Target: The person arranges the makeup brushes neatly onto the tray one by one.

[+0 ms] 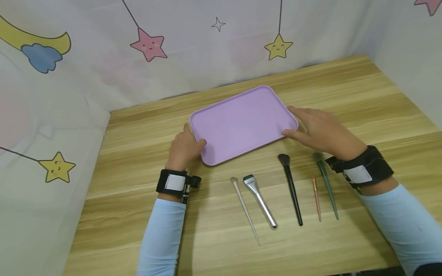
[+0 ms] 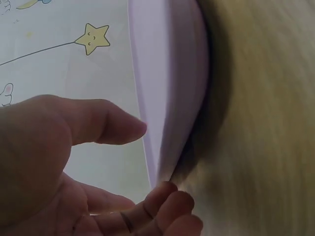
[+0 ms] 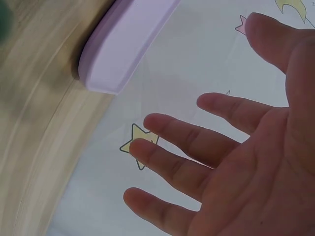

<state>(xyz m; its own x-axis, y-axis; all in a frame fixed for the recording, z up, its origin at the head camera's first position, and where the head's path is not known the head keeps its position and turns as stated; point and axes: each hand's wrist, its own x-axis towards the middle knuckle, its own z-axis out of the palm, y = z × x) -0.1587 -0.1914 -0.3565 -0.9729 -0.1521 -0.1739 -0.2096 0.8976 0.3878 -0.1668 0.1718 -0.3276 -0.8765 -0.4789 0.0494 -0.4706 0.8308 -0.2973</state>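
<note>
A lilac rectangular tray (image 1: 241,122) with a low rim lies on the table, turned at a slant. At its left end is my left hand (image 1: 184,149), thumb at the rim by the near corner. In the left wrist view, that hand's thumb and loosely bent fingers (image 2: 179,209) stand apart around the tray's corner (image 2: 162,162). My right hand (image 1: 319,128) is at the opposite end, thumb by the near right corner and fingers along the short side. Its fingers (image 3: 192,142) show spread and straight in the right wrist view, with the tray's end (image 3: 118,54) beyond them.
Several makeup brushes lie in front of the tray: a thin pale one (image 1: 246,211), a silver flat-headed one (image 1: 262,203), a black one (image 1: 291,191), a short pink one (image 1: 316,199) and a green one (image 1: 328,188) near my right wrist. A patterned curtain (image 1: 214,50) hangs behind the table (image 1: 138,153).
</note>
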